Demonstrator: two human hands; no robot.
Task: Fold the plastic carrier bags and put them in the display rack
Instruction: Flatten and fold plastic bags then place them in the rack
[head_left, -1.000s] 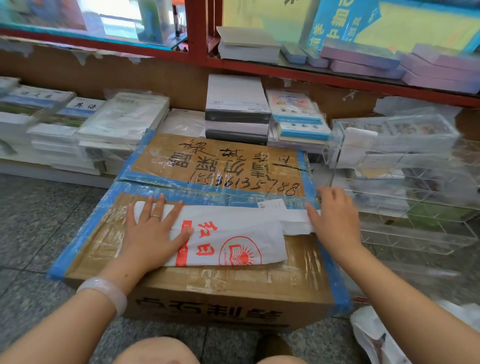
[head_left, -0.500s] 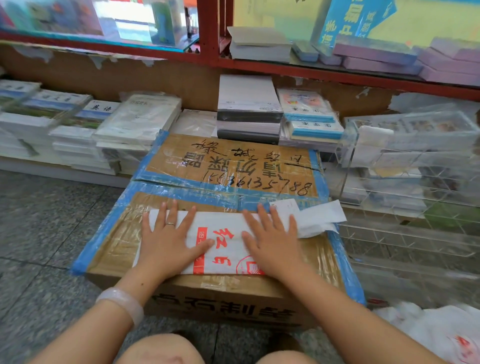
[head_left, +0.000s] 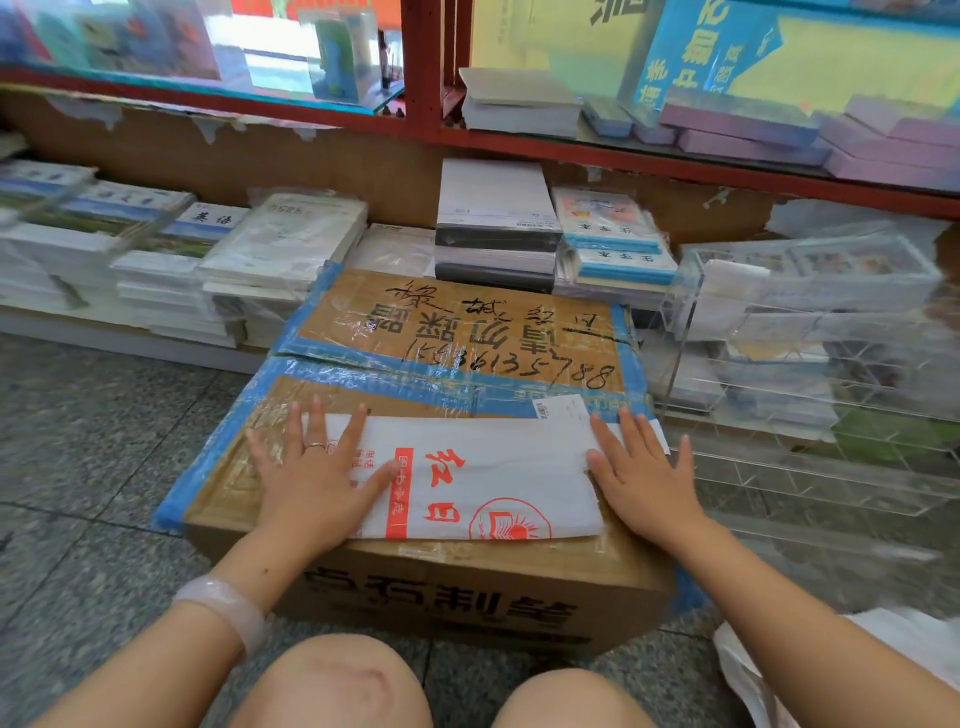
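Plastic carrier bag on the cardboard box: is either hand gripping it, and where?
Neither grips it. The left hand presses flat on the plastic carrier bag's left end; the right hand presses its right end.

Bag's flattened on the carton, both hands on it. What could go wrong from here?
1. The plastic bag lies at the cardboard box's near edge; lifting the left hand or right hand could let it slide off.
2. Its handle end under the right hand may spring open.

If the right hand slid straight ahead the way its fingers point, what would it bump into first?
Probably the small white label stuck on the blue tape, just past the fingertips. The right hand lies flat on the bag's right end, fingers pointing away and slightly left across the cardboard box. Depth is hard to judge.
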